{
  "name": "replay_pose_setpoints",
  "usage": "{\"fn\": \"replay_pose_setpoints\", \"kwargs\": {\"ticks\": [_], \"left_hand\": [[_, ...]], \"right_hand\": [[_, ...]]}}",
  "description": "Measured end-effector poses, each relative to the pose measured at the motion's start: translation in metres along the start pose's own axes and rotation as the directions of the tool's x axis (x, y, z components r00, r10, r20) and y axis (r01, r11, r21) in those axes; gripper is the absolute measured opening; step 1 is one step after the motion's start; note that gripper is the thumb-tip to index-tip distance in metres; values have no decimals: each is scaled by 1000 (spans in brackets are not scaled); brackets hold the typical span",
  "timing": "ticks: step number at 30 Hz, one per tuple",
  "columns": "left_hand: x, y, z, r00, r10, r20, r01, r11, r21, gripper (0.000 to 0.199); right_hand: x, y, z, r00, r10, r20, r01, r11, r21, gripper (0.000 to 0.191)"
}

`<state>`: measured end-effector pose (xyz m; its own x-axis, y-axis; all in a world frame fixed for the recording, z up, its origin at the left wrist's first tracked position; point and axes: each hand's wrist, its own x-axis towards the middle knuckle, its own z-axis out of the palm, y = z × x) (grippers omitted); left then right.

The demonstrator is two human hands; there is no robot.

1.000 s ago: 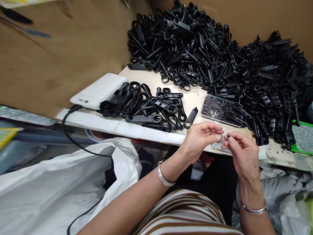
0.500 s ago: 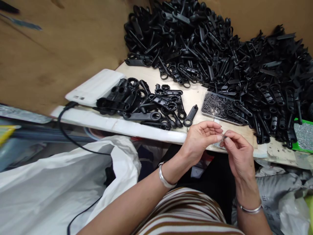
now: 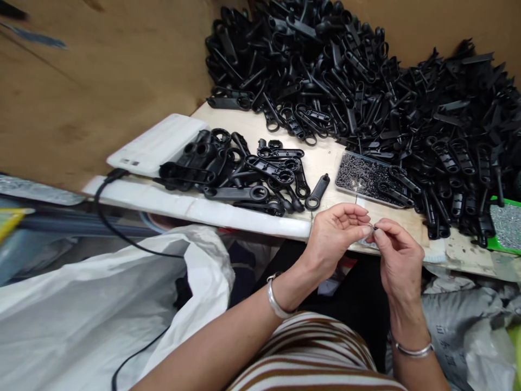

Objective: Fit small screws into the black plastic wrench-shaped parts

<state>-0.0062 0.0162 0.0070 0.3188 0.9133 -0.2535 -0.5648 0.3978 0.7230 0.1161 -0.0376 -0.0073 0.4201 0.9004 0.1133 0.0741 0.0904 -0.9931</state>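
Observation:
Over the front edge of the table my left hand [image 3: 336, 233] and my right hand [image 3: 401, 252] meet, fingertips nearly touching. Thumb and forefinger of each are pinched together around a tiny dark piece [image 3: 374, 228], too small to name. Just behind them, a clear plastic box [image 3: 358, 172] holds many small black parts, and a couple of black plastic arms rest across its right end. One black arm with a ring at its end [image 3: 317, 191] lies alone to the left of the box.
A big heap of black plastic arms [image 3: 325, 65] fills the back. A smaller pile [image 3: 252, 168] lies left, beside a white device [image 3: 158, 144] with a black cable [image 3: 122, 231]. A green tray [image 3: 504, 225] of silvery bits stands right. A white sack [image 3: 93, 304] hangs below the table's front edge.
Both hands stay pinched at the same place, shifting only slightly. The piles and the boxes have not moved.

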Motion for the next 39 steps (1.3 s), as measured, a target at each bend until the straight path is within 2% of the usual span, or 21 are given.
{"fn": "replay_pose_setpoints", "kwargs": {"ticks": [4, 10, 14, 18, 23, 27, 30, 34, 36, 37, 38, 39], "left_hand": [[0, -1, 0, 1000, -2, -5, 2, 1000, 4, 28], [0, -1, 1, 1000, -7, 9, 7, 1000, -3, 27], [-1, -2, 1, 1000, 27, -6, -26, 998, 50, 24], [-3, -4, 1, 997, 82, 13, -83, 984, 157, 19], [-7, -7, -1, 975, 211, 69, -222, 899, 378, 12], [-9, -8, -3, 934, 325, 146, -352, 784, 511, 15], [-9, -11, -5, 925, 341, 169, -377, 765, 521, 17], [-8, -14, -7, 927, 321, 194, -374, 753, 542, 17], [-8, -10, -10, 906, 334, 260, -423, 698, 578, 19], [-8, -7, -13, 874, 369, 315, -485, 627, 610, 20], [-8, -2, -15, 826, 417, 381, -559, 514, 650, 21], [-8, 4, -18, 764, 460, 452, -626, 361, 691, 20]], "right_hand": [[-1, -1, 1, 1000, 7, 10, -6, 1000, -6, 8], [1, 1, 0, 999, -53, -12, 52, 997, -51, 7], [-1, -5, -2, 999, 2, -43, -11, 980, -197, 10], [-6, -11, -3, 997, -73, -24, 60, 931, -359, 10], [-9, -13, -2, 991, -134, 13, 126, 891, -437, 12], [-7, -15, -3, 997, -77, 16, 77, 917, -391, 12], [-6, -17, -2, 1000, -17, 9, 19, 941, -338, 13], [-4, -16, 0, 1000, 3, -13, -7, 933, -359, 14], [-3, -14, -1, 1000, 3, -19, -10, 927, -374, 15], [-2, -12, -2, 1000, 3, -21, -11, 924, -382, 16], [-2, -11, -4, 1000, 2, -26, -12, 919, -393, 16], [-1, -9, -7, 1000, -2, -30, -11, 913, -409, 17]]}}
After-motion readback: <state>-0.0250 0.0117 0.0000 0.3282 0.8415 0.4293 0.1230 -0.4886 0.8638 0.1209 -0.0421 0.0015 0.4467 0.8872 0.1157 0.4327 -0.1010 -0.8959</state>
